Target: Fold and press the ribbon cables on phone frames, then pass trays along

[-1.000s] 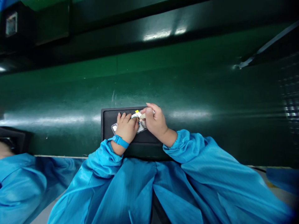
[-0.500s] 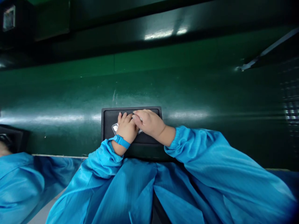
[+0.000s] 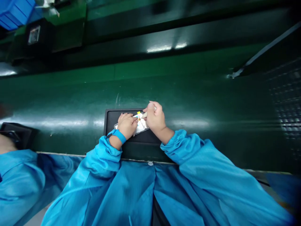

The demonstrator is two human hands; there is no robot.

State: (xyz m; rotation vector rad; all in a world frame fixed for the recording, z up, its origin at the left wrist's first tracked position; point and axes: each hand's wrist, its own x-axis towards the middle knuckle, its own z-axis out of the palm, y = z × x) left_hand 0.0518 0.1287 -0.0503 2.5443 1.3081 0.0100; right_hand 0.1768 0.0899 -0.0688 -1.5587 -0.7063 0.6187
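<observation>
A phone-sized panel [image 3: 142, 125] with a white back, a clear rim, a yellow tab and a small ribbon cable lies slanted in a shallow black tray [image 3: 106, 122]; it looks like a phone screen. My left hand [image 3: 127, 125], with a blue wrist strap, lies over the panel's left part and holds it, fingers across the top and thumb by the lower edge. My right hand [image 3: 155, 117] is closed around a pale, pen-like tool [image 3: 144, 115]. Its tip points down-left at the panel near the ribbon cable; whether it touches I cannot tell.
The tray sits on a glossy green bench [image 3: 199, 97] near its front edge. To the left, a co-worker's sleeve [image 3: 18, 175] reaches toward another black tray [image 3: 25, 135]. A blue bin [image 3: 16, 14] stands at the back left. A dark gridded rack [image 3: 287, 103] is at the right.
My right hand has moved right and lifted off my left hand, uncovering the panel and the pale tool. My left hand has shifted slightly left. The view has also shifted.
</observation>
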